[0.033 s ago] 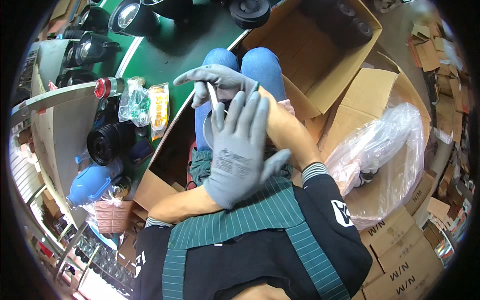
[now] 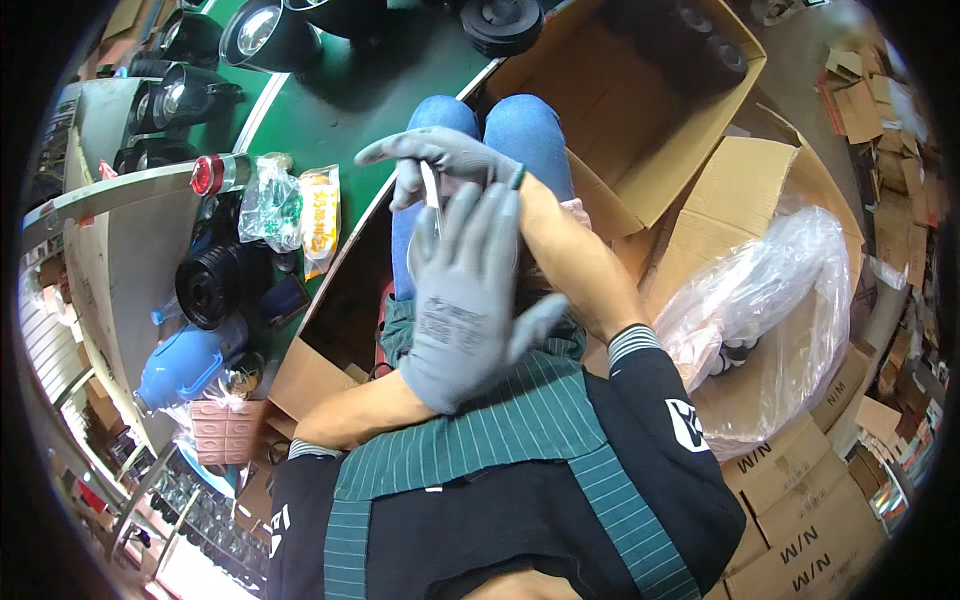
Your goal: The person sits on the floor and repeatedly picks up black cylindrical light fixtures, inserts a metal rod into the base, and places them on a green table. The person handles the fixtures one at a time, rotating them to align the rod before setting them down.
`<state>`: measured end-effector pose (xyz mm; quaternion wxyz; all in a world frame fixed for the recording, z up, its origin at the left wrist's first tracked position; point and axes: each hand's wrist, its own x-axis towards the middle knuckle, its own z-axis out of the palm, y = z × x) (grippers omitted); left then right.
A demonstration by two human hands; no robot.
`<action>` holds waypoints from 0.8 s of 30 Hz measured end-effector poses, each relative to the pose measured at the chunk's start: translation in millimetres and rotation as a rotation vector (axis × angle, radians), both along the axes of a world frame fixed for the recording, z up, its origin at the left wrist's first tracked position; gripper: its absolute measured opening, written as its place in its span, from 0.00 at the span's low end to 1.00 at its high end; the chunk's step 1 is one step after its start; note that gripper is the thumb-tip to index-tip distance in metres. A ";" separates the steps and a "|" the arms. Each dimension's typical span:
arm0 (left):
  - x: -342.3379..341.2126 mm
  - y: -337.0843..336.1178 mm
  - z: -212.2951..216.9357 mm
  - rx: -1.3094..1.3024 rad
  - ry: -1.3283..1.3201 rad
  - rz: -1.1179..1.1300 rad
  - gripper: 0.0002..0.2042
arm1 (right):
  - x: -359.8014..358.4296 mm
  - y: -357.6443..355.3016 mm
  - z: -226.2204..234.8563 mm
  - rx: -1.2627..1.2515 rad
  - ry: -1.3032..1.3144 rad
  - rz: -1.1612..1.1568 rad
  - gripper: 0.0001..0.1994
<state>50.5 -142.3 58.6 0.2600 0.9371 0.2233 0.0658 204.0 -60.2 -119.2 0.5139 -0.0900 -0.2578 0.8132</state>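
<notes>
Over my lap, my right hand (image 2: 440,155) in a grey glove reaches in with fingers pointing left. It grips a shiny, pale-rimmed piece (image 2: 432,188), which looks round; most of it is hidden by the hands. Below it, my left hand (image 2: 462,300), also in a grey glove, lies across that piece with its back showing. Its fingers are stretched out and the thumb is spread to the right. Whether the left palm presses on the piece cannot be seen.
Black lamp-like housings (image 2: 265,38) stand on the green table (image 2: 350,110). At left are plastic bags (image 2: 270,205), a black round part (image 2: 210,285), a blue jug (image 2: 185,365) and a brown basket (image 2: 228,432). Open cartons (image 2: 640,150) and a plastic-lined box (image 2: 770,320) stand at right.
My left hand has shifted slightly left and up over the piece. The right hand and the piece have moved a little to the right.
</notes>
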 end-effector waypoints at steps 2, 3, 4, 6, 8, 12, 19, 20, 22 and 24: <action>-16.2 14.0 -6.1 0.084 -0.058 0.102 0.47 | 7.3 -14.7 5.4 -0.144 -0.320 -0.238 0.26; -26.8 19.8 -13.3 0.084 -0.114 0.136 0.44 | 9.3 -29.2 7.2 -0.213 -0.178 -0.257 0.22; -35.5 25.4 -22.4 0.077 -0.175 0.169 0.42 | 10.0 -44.1 9.3 -0.263 -0.044 -0.315 0.23; -46.9 37.1 -29.7 0.010 -0.194 0.191 0.35 | 11.8 -70.6 11.5 -0.334 0.030 -0.438 0.23; -56.7 51.7 -41.1 -0.098 -0.293 0.269 0.26 | 10.7 -107.1 2.8 -0.026 -0.312 -0.652 0.21; -54.2 95.2 -54.0 -0.620 -0.167 0.361 0.28 | 0.7 -166.7 23.4 0.208 -0.295 -0.740 0.12; -15.5 147.2 -106.7 -1.162 -0.195 0.056 0.30 | 13.7 -147.7 106.6 0.524 -0.863 -0.495 0.10; -10.8 150.2 -113.4 -1.203 -0.118 0.031 0.32 | 13.5 -145.8 107.5 0.624 -0.940 -0.490 0.08; 3.9 159.4 -113.1 -1.088 -0.063 -0.085 0.32 | 9.0 -140.0 114.5 0.753 -1.046 -0.454 0.11; 24.9 161.2 -112.4 -0.968 0.063 -0.115 0.30 | -2.9 -134.5 132.4 0.870 -1.219 -0.312 0.17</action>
